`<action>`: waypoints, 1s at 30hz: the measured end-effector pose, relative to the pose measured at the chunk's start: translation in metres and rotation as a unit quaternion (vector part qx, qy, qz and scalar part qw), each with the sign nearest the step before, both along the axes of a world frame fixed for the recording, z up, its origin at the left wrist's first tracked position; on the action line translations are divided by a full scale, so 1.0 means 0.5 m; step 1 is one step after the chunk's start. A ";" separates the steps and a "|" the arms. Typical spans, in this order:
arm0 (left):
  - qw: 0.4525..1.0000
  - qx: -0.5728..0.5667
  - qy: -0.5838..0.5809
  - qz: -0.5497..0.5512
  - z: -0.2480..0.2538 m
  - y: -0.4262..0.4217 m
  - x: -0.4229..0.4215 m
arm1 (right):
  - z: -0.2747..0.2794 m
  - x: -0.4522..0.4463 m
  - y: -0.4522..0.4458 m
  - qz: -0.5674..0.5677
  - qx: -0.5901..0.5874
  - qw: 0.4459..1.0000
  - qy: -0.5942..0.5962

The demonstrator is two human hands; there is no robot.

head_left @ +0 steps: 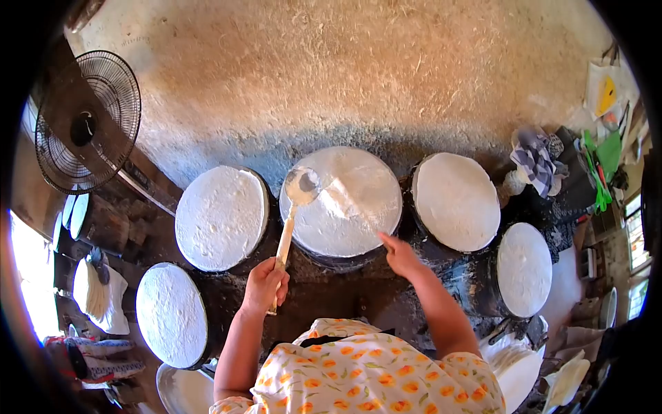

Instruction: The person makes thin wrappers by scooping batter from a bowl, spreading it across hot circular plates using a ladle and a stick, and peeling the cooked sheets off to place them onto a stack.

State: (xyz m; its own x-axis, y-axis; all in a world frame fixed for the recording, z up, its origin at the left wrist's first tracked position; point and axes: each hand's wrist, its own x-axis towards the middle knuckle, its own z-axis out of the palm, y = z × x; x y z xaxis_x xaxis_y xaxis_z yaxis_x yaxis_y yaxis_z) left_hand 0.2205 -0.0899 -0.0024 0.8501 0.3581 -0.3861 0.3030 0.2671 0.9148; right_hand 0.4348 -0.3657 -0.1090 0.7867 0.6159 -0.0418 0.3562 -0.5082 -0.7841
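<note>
My left hand [265, 284] is closed round the wooden handle of a ladle [283, 241]. The ladle's round bowl [303, 185] is coated in white and sits over the left part of the middle round griddle [324, 238]. In my right hand [402, 257], held closed, is the thin handle of a flat spreader. Its pale, white-coated head [339, 199] lies over the centre of the same griddle, which is covered with a white layer. Whether the spreader's head touches that layer I cannot tell.
White-topped round griddles stand on both sides: two at left [222, 217] [171, 315], two at right [456, 201] [524, 269]. A standing fan [88, 123] is at upper left. A basin [181, 390] sits low left; stacked white sheets [514, 376] lie low right. A rough wall [345, 69] rises behind.
</note>
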 end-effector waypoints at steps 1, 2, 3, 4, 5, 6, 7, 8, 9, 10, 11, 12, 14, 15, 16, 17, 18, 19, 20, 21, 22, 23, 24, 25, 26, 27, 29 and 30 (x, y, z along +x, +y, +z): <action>1.000 0.000 0.000 0.000 -0.001 0.005 0.009 | 0.049 -0.035 0.002 0.002 -0.059 0.996 0.069; 0.999 0.029 0.014 -0.007 -0.002 0.010 0.017 | 0.047 -0.059 -0.016 0.024 -0.031 0.998 0.044; 0.998 0.057 0.027 -0.014 -0.002 0.014 0.024 | 0.041 -0.080 -0.040 0.045 -0.004 0.999 0.017; 0.998 0.056 0.027 -0.014 -0.003 0.017 0.030 | 0.050 -0.094 -0.062 0.046 -0.005 0.999 0.017; 0.997 0.069 0.037 -0.011 -0.004 0.018 0.036 | 0.064 -0.104 -0.086 0.055 -0.016 0.998 0.029; 0.995 0.083 0.047 -0.009 -0.006 0.018 0.041 | 0.070 -0.111 -0.107 0.065 -0.028 0.997 0.040; 0.996 0.081 0.047 -0.010 -0.009 0.015 0.044 | 0.062 -0.115 -0.124 0.063 -0.029 0.997 0.040; 0.994 0.091 0.058 -0.012 -0.011 0.011 0.048 | 0.046 -0.118 -0.137 0.011 -0.004 1.000 0.027; 0.992 0.102 0.067 -0.014 -0.011 0.007 0.053 | 0.025 -0.118 -0.144 -0.041 0.023 0.999 0.013; 0.992 0.102 0.067 -0.014 -0.011 0.002 0.054 | -0.006 -0.117 -0.142 -0.087 0.047 0.995 -0.003; 0.990 0.110 0.082 -0.029 -0.011 -0.004 0.052 | -0.034 -0.120 -0.142 -0.087 0.046 0.995 -0.003; 0.987 0.117 0.098 -0.044 -0.010 -0.012 0.048 | -0.050 -0.129 -0.128 -0.098 0.055 0.993 0.024; 0.986 0.103 0.117 -0.059 0.006 -0.033 0.035 | -0.065 -0.161 -0.098 -0.080 0.085 0.992 0.049; 0.984 0.088 0.135 -0.075 0.013 -0.044 0.025 | -0.072 -0.187 -0.076 -0.071 0.108 0.990 0.061; 0.986 0.056 0.132 -0.084 0.012 -0.055 0.013 | -0.049 -0.208 -0.053 -0.050 0.099 0.988 0.104; 0.986 0.054 0.134 -0.084 0.014 -0.066 0.007 | -0.023 -0.231 -0.033 -0.029 0.088 0.985 0.148; 0.990 -0.035 0.130 -0.038 0.018 -0.078 0.001 | -0.019 -0.243 -0.017 -0.030 0.111 0.974 0.194; 0.984 -0.124 0.125 0.009 0.023 -0.085 -0.006 | 0.007 -0.247 -0.006 -0.036 0.108 0.957 0.267; 0.977 -0.176 0.108 0.049 0.032 -0.082 -0.013 | 0.033 -0.251 0.004 -0.046 0.102 0.935 0.337; 0.977 -0.176 0.108 0.049 0.050 -0.073 -0.028 | 0.035 -0.248 0.007 -0.045 0.101 0.935 0.337; 0.968 -0.230 0.076 0.060 0.071 -0.057 -0.050 | 0.042 -0.247 0.009 -0.026 0.122 0.966 0.227; 0.955 -0.284 0.042 0.072 0.089 -0.039 -0.070 | 0.061 -0.239 0.006 -0.019 0.121 0.977 0.172; 0.964 -0.259 0.004 0.056 0.092 -0.027 -0.103 | 0.087 -0.232 0.006 -0.015 0.118 0.986 0.116; 0.968 -0.242 -0.007 0.065 0.108 -0.026 -0.121 | 0.126 -0.224 0.004 -0.012 0.117 0.986 0.115; 0.969 -0.233 -0.017 0.082 0.102 -0.031 -0.135 | 0.158 -0.219 0.001 0.010 0.070 0.997 0.000; 0.969 -0.225 -0.027 0.099 0.096 -0.040 -0.145 | 0.173 -0.214 -0.002 0.033 0.021 0.993 -0.115; 0.963 -0.251 -0.024 0.098 0.088 -0.045 -0.138 | 0.153 -0.193 0.001 0.024 0.026 0.990 -0.134; 0.958 -0.271 -0.022 0.091 0.085 -0.044 -0.132 | 0.138 -0.174 0.008 -0.009 0.072 0.986 -0.147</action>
State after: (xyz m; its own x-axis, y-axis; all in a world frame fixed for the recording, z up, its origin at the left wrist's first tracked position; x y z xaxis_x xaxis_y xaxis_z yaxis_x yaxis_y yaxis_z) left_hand 0.1546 -0.1118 0.0398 0.8128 0.2595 -0.5215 0.1699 0.7507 0.6384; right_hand 0.3475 -0.3617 -0.0401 0.7621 0.5853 0.2769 0.5718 -0.4078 -0.7118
